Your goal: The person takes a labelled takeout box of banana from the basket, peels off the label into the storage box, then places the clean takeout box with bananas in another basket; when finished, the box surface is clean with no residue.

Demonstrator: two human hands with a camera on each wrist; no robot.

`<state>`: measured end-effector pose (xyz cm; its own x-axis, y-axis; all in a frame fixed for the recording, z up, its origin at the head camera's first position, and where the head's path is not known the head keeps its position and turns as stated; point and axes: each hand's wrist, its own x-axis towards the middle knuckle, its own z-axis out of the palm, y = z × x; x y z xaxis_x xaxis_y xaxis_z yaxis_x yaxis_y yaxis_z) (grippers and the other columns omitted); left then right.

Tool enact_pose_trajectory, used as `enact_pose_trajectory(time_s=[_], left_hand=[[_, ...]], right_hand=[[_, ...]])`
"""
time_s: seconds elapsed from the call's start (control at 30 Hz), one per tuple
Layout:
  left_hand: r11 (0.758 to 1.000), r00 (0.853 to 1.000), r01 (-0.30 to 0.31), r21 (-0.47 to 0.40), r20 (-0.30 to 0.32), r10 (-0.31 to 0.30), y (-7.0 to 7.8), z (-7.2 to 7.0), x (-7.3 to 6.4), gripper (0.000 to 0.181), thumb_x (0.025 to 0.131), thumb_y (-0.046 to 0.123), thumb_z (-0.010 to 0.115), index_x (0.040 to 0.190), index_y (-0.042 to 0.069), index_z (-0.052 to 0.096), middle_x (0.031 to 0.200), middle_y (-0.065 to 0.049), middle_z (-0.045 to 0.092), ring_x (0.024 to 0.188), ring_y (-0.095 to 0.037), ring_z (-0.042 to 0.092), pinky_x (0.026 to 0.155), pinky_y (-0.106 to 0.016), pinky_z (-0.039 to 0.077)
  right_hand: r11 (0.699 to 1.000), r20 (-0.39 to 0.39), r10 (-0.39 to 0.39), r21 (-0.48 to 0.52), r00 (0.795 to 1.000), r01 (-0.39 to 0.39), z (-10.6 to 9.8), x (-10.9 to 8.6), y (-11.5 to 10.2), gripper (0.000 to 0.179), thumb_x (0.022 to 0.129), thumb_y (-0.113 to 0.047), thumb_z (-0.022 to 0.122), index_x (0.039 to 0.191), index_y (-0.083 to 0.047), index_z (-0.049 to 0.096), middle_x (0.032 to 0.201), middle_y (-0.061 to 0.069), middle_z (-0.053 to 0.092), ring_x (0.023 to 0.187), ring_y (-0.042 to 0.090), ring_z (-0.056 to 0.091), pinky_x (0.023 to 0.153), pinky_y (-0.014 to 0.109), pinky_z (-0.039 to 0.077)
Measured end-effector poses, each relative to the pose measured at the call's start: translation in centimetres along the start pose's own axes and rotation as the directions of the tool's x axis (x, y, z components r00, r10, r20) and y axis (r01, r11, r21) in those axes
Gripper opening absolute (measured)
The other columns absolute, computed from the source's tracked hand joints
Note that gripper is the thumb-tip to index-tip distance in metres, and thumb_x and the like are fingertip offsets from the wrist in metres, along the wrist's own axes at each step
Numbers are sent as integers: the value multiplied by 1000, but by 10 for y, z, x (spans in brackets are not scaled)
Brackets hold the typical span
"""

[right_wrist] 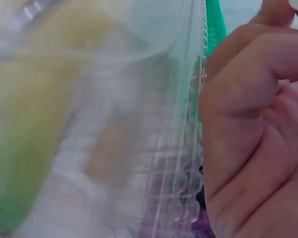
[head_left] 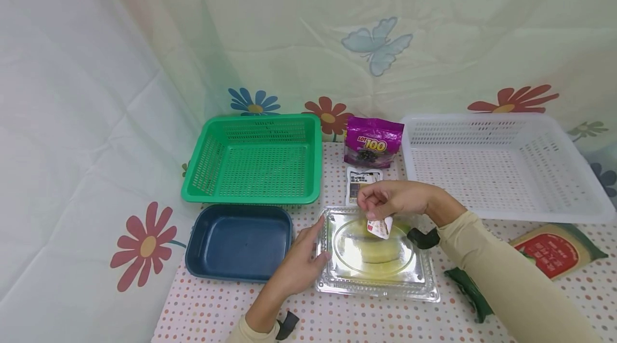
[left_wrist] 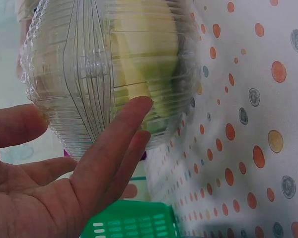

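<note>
A clear plastic clamshell box [head_left: 376,285] with yellow and green produce inside lies on the table, its lid down. My left hand [head_left: 301,262] rests along the box's left side, thumb and fingers spread. Seen from the left wrist, the fingers [left_wrist: 114,144] are straight against the ribbed wall. Over the lid's far part, my right hand [head_left: 397,198] pinches a small white packet or label with red print [head_left: 380,228] between thumb and curled fingers. In the right wrist view, the packet is mostly out of sight.
Behind the box lie a white-and-black packet [head_left: 354,185] and a purple candy bag [head_left: 373,142]. A green basket [head_left: 315,171] and a navy tub [head_left: 238,244] stand left, a white basket [head_left: 482,171] right. A beige-and-red bag [head_left: 554,252] and a dark green packet [head_left: 472,295] flank the right forearm.
</note>
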<state>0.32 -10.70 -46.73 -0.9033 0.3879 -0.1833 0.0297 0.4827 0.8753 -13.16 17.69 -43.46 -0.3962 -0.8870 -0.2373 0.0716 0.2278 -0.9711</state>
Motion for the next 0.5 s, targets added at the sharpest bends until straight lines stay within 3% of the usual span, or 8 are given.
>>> enact_pose_trajectory(time_s=[0.2, 0.5], left_hand=[[1000, 1000, 2, 3, -2, -2, 1, 0, -1, 74, 102, 17, 59, 164, 20, 20, 158, -22, 37, 132, -40, 51, 105, -56, 49], [999, 1000, 19, 30, -5, -19, 7, -2, 1, 75, 101, 16, 61, 164, 16, 21, 158, -22, 39, 129, -39, 54, 104, -56, 50]], right_hand=[[1000, 40, -10, 9, 999, 10, 3, 0, -3, 25, 96, -4, 64, 110, 14, 53, 79, -2, 61, 71, 7, 57, 68, 24, 53], [1000, 21, -1, -31, 1000, 2, 5, 0, -12, 40, 88, -3, 75, 119, 11, 54, 88, 4, 65, 80, 13, 64, 80, 31, 56]])
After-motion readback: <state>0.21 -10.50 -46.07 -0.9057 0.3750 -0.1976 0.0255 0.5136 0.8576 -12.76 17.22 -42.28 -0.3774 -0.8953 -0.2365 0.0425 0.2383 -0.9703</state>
